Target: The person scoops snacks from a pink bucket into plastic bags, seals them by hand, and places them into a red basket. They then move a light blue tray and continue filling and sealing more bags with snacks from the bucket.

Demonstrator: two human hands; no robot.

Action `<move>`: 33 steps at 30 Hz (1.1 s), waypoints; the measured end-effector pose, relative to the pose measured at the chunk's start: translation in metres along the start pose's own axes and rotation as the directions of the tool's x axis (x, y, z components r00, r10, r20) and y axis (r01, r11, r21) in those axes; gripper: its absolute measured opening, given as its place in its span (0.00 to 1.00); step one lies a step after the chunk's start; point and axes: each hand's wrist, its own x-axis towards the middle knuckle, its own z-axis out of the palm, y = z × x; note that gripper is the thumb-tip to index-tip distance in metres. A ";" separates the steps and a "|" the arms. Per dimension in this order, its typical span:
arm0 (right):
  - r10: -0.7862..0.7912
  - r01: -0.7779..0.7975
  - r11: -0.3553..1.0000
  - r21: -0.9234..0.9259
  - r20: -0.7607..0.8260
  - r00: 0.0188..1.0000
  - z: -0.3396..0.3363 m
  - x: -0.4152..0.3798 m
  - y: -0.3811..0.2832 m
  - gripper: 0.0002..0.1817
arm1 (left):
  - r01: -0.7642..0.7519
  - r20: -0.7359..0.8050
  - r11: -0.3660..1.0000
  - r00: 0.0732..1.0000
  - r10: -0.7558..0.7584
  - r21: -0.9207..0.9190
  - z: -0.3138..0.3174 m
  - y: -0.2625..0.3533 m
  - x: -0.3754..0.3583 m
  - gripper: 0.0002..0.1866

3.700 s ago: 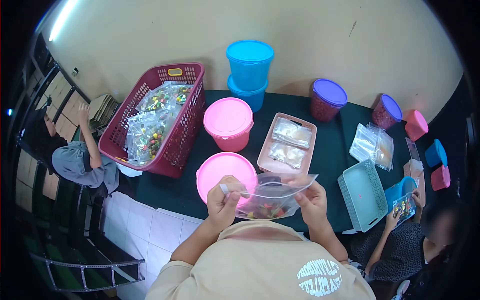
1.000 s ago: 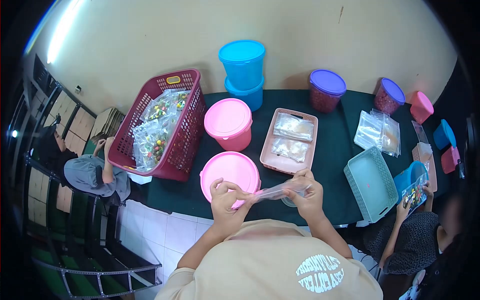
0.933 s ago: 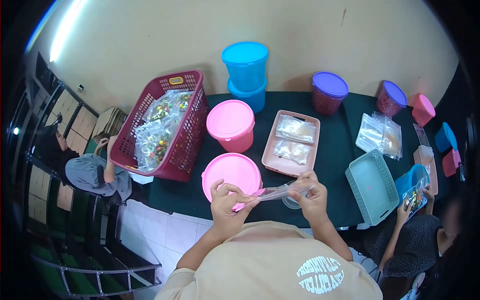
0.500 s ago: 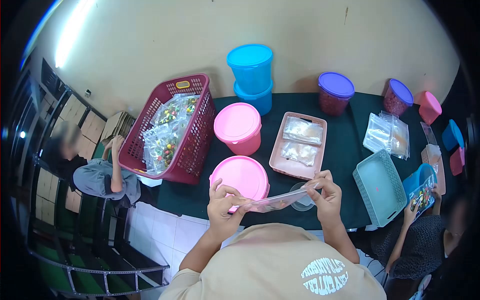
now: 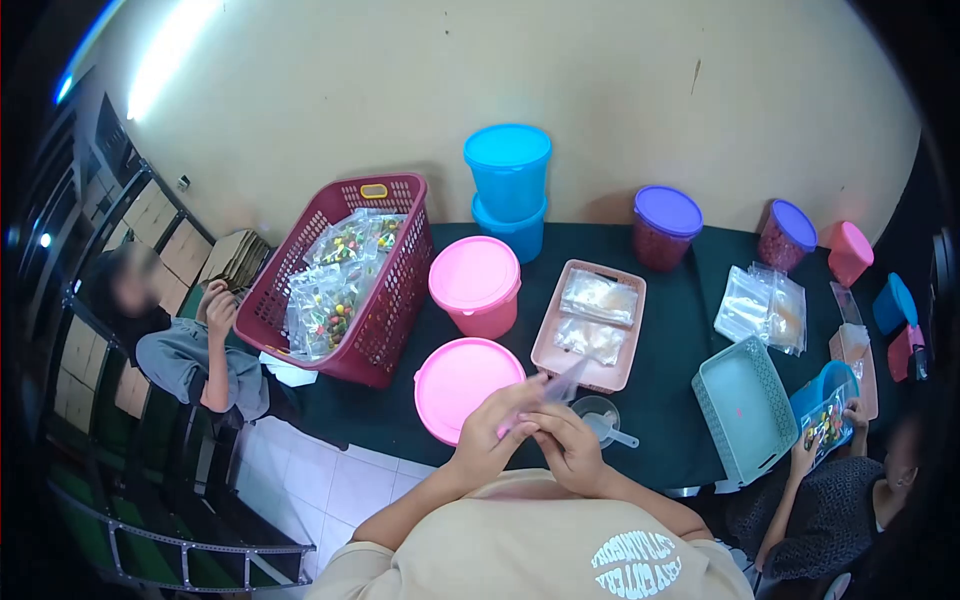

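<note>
My left hand (image 5: 490, 432) and my right hand (image 5: 568, 445) meet in front of my chest, both closed on a clear plastic bag (image 5: 566, 384). One end of the bag sticks up between my fingers; my hands hide much of the rest, and its contents cannot be made out. Just beyond my left hand is a pink-lidded tub (image 5: 468, 385). A clear cup (image 5: 598, 415) with a white-handled scoop (image 5: 624, 438) stands to the right of my right hand. Past the hands lies a pink tray (image 5: 541, 352) holding flat clear packets (image 5: 598, 298).
A maroon basket (image 5: 395, 330) of candy-filled bags stands left, near a person (image 5: 205, 365). Behind are another pink tub (image 5: 475, 280), stacked blue tubs (image 5: 508, 165) and purple-lidded tubs (image 5: 668, 225). Right are a teal basket (image 5: 745, 410), plastic bags (image 5: 745, 305) and a person (image 5: 815, 520) holding a candy bag.
My hands have come together from wide apart. The bag, stretched level between them before, is now gathered with one end pointing up. The clear cup and scoop show more fully.
</note>
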 end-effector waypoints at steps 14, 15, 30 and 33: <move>-0.170 0.249 0.633 -0.733 0.182 0.969 -0.032 0.024 -0.034 0.07 | -0.522 0.236 0.624 0.842 0.484 0.582 -0.013 -0.010 -0.007 0.12; -0.123 0.222 0.662 -0.715 0.189 0.974 -0.034 0.026 -0.036 0.07 | -0.518 0.228 0.626 0.844 0.486 0.584 -0.014 -0.010 -0.008 0.12; 0.207 -0.158 0.950 0.270 -0.166 0.964 -0.072 0.026 0.025 0.38 | -0.201 -0.293 0.976 0.931 0.218 0.085 -0.037 -0.016 0.013 0.05; 0.337 -0.395 0.849 0.350 0.216 0.916 -0.038 0.007 0.035 0.53 | -0.033 -0.353 0.985 0.935 -0.028 -0.166 -0.041 -0.018 0.021 0.10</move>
